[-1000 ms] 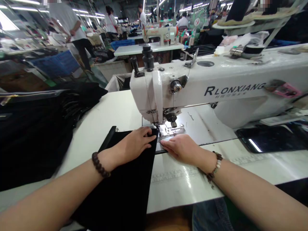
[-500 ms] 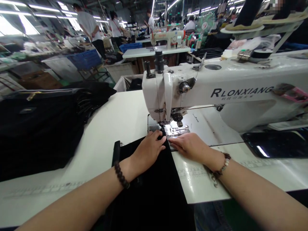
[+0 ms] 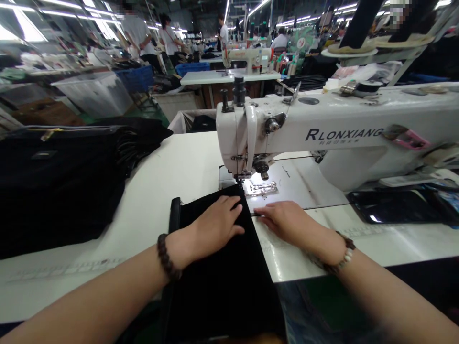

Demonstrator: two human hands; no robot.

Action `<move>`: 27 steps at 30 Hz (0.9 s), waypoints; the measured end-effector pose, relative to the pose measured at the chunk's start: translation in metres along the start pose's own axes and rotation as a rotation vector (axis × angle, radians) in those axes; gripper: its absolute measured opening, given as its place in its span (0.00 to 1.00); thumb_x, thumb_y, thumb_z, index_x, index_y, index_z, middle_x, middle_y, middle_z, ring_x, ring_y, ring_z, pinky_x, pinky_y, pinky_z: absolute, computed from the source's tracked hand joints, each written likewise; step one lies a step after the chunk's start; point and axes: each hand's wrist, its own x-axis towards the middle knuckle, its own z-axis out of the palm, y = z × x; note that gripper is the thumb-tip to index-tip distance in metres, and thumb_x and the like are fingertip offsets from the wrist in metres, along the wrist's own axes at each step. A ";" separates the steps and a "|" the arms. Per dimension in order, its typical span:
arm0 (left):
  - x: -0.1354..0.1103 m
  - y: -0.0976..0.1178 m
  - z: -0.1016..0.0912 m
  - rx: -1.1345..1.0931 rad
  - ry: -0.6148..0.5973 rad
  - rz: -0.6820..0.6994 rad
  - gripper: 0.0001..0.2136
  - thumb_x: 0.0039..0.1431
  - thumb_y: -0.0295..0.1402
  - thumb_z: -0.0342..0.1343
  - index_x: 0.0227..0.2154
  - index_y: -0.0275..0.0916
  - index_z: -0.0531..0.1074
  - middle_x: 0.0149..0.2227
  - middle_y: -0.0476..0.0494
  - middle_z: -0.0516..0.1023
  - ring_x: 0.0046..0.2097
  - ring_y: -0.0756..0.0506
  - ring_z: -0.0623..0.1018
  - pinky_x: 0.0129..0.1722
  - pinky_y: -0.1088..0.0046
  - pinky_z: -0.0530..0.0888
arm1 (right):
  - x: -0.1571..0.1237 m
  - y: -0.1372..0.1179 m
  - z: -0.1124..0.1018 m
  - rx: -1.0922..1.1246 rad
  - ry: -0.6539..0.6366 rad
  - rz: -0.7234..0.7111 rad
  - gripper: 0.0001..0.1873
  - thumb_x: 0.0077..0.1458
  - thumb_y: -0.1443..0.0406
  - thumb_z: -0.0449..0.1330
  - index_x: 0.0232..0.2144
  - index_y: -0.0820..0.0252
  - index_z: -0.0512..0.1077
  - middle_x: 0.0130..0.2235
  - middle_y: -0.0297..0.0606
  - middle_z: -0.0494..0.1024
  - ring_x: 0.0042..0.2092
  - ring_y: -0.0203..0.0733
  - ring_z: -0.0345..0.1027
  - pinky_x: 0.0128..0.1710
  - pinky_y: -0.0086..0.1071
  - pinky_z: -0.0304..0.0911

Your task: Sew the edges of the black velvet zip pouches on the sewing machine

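A long piece of black fabric [image 3: 222, 296] runs from the table's front edge up to the presser foot [image 3: 239, 181] of a white sewing machine [image 3: 233, 129]. My left hand [image 3: 211, 224] rests on this fabric with fingers outstretched and thumb apart, just short of the foot. A dark raised strip [image 3: 175, 214] stands along the fabric's left side. To the right of the fabric, my right hand [image 3: 287, 222] is on the table with fingers pressed together at a small dark bit by the metal plate; what they hold cannot be made out.
A stack of black bags [image 3: 60, 186] lies on the table at left. On the right, a dark phone [image 3: 390, 206] lies under the machine arm. Behind the table are a lined bin [image 3: 181, 122], another sewing machine [image 3: 247, 59] and several people.
My left hand has drawn back slightly from the presser foot, and its fingers have straightened over the fabric. My right hand stays beside the metal plate. The view has shifted a little.
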 end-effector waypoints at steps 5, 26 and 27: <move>-0.064 0.062 0.007 0.011 -0.186 0.209 0.30 0.50 0.39 0.57 0.54 0.29 0.58 0.58 0.27 0.54 0.57 0.30 0.59 0.51 0.45 0.62 | -0.081 -0.031 0.000 0.419 -0.275 0.035 0.18 0.58 0.62 0.48 0.18 0.61 0.63 0.18 0.29 0.64 0.21 0.29 0.53 0.23 0.25 0.48; -0.078 0.091 0.017 -0.224 0.246 0.261 0.12 0.55 0.19 0.44 0.41 0.27 0.68 0.38 0.36 0.72 0.38 0.43 0.70 0.37 0.65 0.75 | -0.111 -0.069 0.064 1.492 -0.162 0.445 0.20 0.44 0.52 0.61 0.18 0.65 0.67 0.19 0.32 0.69 0.21 0.29 0.59 0.22 0.24 0.52; -0.080 0.090 0.019 -0.256 0.255 0.258 0.12 0.55 0.19 0.44 0.41 0.27 0.68 0.38 0.37 0.72 0.37 0.44 0.70 0.38 0.66 0.74 | -0.112 -0.069 0.063 1.504 -0.172 0.440 0.20 0.44 0.53 0.61 0.18 0.65 0.67 0.19 0.32 0.69 0.21 0.29 0.59 0.22 0.24 0.53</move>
